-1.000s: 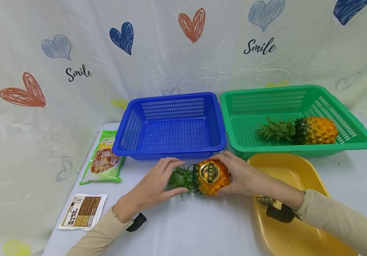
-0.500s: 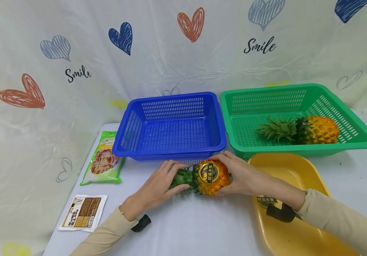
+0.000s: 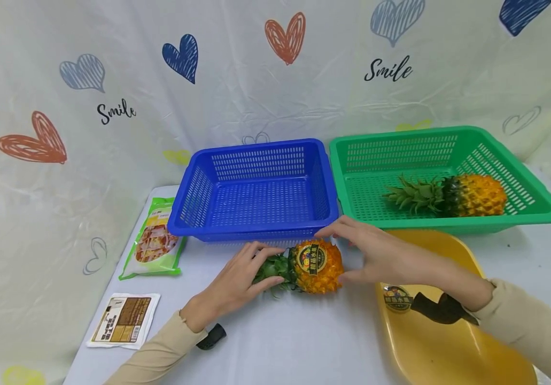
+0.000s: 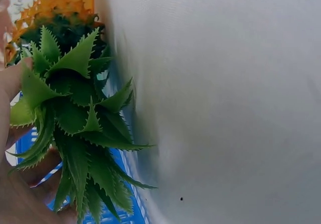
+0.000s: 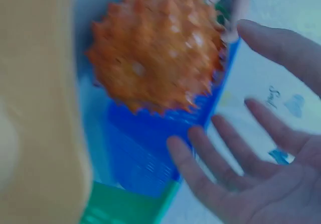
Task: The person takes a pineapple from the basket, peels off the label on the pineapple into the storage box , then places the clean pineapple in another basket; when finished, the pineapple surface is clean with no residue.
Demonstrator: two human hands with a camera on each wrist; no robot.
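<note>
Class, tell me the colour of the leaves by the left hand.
The leaves are green, showing best in the left wrist view.

Head view: even, diffuse light, mostly sharp. Pineapple (image 3: 331, 275) sits in soft light, only faint shading on pale tabletop (image 3: 304, 342) at its near side. Right of it, mild glare on yellow tray (image 3: 436, 342); beyond it, sheen on backdrop (image 3: 304, 107). Left wrist view: dim, grey; crown leaves (image 4: 75, 116) fairly crisp, fruit's body softer. Right wrist view: bluish cast, blur throughout, yellow tray smeared beside Pineapple, highlights on its rind.
</note>
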